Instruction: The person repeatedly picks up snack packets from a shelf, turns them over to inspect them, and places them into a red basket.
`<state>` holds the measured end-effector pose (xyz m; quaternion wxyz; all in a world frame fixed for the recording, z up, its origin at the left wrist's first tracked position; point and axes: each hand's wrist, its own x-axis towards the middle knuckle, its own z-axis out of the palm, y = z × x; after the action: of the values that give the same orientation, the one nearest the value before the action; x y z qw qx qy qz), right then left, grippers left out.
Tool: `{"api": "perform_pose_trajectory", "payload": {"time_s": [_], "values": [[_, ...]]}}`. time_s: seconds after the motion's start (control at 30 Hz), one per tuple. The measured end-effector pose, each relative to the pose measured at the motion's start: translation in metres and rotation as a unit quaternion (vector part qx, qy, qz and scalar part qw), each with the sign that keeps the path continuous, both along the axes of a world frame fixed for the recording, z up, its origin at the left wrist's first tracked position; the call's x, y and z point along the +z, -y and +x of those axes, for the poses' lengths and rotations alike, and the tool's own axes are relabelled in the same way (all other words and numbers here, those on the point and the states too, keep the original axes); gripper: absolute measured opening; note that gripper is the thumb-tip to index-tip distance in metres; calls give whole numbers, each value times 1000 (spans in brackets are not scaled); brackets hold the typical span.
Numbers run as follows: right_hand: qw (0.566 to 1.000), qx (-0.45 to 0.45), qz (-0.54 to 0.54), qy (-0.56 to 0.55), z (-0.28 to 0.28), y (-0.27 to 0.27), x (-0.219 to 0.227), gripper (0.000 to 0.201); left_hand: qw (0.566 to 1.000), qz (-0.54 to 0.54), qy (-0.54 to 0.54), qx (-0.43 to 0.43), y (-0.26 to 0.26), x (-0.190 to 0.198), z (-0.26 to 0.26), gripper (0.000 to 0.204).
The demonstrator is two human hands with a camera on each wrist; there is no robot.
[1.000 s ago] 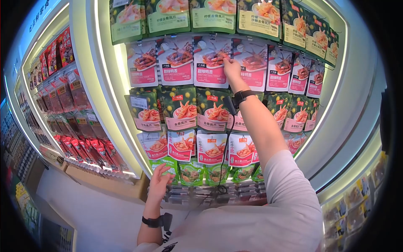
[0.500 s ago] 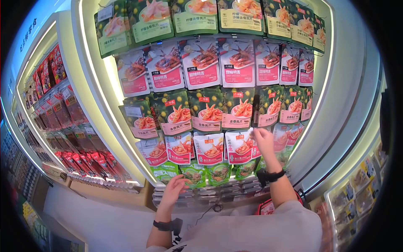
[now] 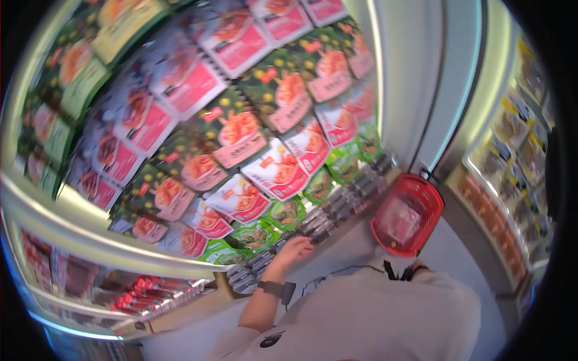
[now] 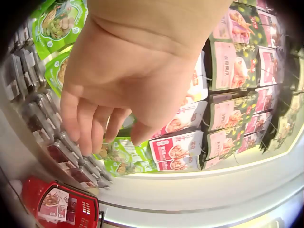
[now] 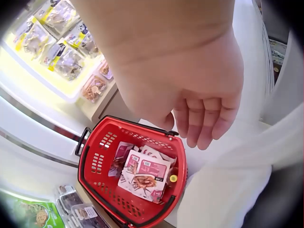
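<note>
My left hand [image 3: 294,251] hangs with loosely bent fingers and nothing in it, before the lowest rows of the display. In the left wrist view, green pouches [image 4: 126,154] and dark stacked packs [image 4: 50,121] lie beyond its fingers. My right hand [image 5: 199,97] is empty too, fingers hanging relaxed close by the rim of a red shopping basket [image 5: 102,142]. Pink-and-white pouches [image 5: 142,173] lie inside the basket. In the head view, the right hand is mostly hidden near my body, below the basket.
Rows of hanging snack pouches [image 3: 238,132] fill the lit display at the left. Another shelf of packaged food [image 3: 512,156] stands to the right of the basket. A dark cable [image 3: 337,271] runs in front of my body over the pale floor [image 3: 451,265].
My right hand has left a pink pouch on the display, dropping down and back toward the basket. The view has swung right and down, bringing the basket fully into sight.
</note>
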<state>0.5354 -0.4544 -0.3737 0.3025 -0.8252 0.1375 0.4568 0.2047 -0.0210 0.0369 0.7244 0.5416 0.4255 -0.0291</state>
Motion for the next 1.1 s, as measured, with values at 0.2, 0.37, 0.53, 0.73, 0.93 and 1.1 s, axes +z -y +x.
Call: {"api": "perform_pose_trajectory", "payload": {"time_s": [0.2,0.37,0.53,0.73,0.93,1.1], "values": [[925,-312,191,-107,23,-47,88,17,974,-111,-178,91,1,-160,20,30],[876,-426,158,-159,103,-80,56,17,896,-65,-430,-83,66,-190,65,32],[908,-383,113,-127,169,-74,-40,12,930,-49,-322,-169,126,-190,174,28],[993,3,74,91,160,-56,-260,19,939,-93,-277,-180,159,-196,243,28],[991,-80,-97,36,176,-105,-227,56,877,-140,-439,-135,160,-226,188,29],[983,-169,-62,46,180,-117,-257,61,856,-136,-485,-115,151,-219,171,30]]}}
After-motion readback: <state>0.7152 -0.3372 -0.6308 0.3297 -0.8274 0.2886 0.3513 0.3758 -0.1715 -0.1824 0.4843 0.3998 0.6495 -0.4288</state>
